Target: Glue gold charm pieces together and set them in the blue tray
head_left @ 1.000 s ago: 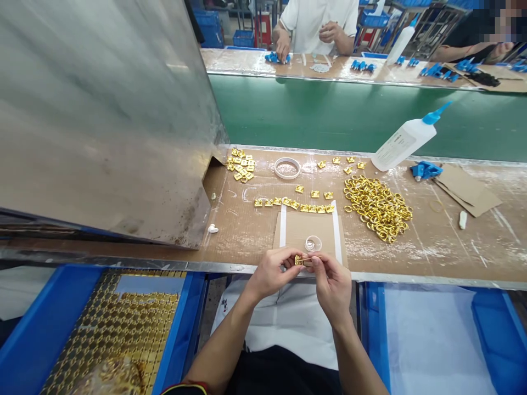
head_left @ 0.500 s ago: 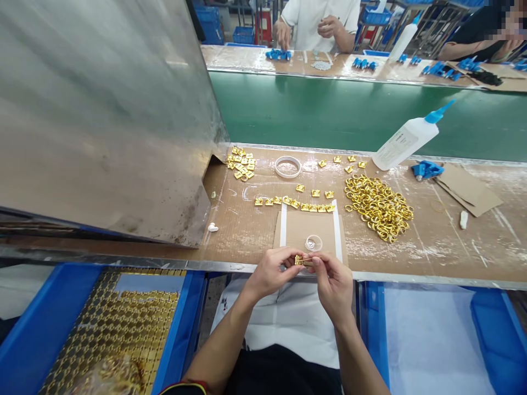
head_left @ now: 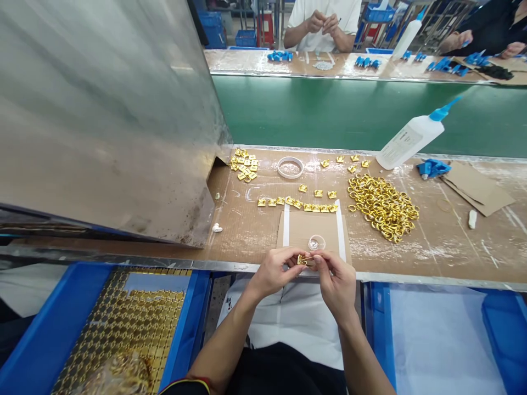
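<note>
Brown cardboard point(head_left: 242, 233) covers the bench point(head_left: 411, 278) before you. At its near edge, your left hand point(head_left: 276, 270) pinches a small gold piece point(head_left: 302, 260) lying between both hands; your right hand point(head_left: 336, 278) grips something slim point(head_left: 310, 258) beside it.

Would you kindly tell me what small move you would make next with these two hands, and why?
I would probably steady the small gold piece in the left hand, then nudge the thin item in the right hand only slightly, since both are pinched at the fingertips, close together, and their exact contact is too small to make out.
</note>
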### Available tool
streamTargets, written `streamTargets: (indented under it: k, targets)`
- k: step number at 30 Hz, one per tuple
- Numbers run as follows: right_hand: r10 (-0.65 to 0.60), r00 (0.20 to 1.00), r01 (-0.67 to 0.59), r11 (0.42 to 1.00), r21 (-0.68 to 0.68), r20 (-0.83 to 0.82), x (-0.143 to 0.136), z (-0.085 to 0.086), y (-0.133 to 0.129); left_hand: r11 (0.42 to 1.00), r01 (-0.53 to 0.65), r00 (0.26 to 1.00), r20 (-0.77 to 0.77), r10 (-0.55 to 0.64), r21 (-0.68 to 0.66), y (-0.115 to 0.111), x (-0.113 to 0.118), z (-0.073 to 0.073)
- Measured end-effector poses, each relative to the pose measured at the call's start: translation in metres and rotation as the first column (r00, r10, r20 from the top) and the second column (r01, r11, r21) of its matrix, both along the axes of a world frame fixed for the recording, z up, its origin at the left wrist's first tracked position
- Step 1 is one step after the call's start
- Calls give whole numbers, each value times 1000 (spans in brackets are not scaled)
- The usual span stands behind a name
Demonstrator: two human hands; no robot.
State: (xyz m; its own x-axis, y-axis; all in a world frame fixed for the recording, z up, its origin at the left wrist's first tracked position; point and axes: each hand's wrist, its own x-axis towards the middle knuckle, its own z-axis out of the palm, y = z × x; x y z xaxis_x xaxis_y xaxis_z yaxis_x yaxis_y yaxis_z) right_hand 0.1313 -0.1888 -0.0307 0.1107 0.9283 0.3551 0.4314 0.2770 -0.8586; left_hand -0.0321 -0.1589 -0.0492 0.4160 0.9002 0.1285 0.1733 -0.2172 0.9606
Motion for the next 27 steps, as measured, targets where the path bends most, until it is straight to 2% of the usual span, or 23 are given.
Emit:
streamTargets:
  k: [27]
  targets:
    - [39,999,-40,998,-49,-20,6,1,1,999,13,996,-90,-8,52,-1,0,1]
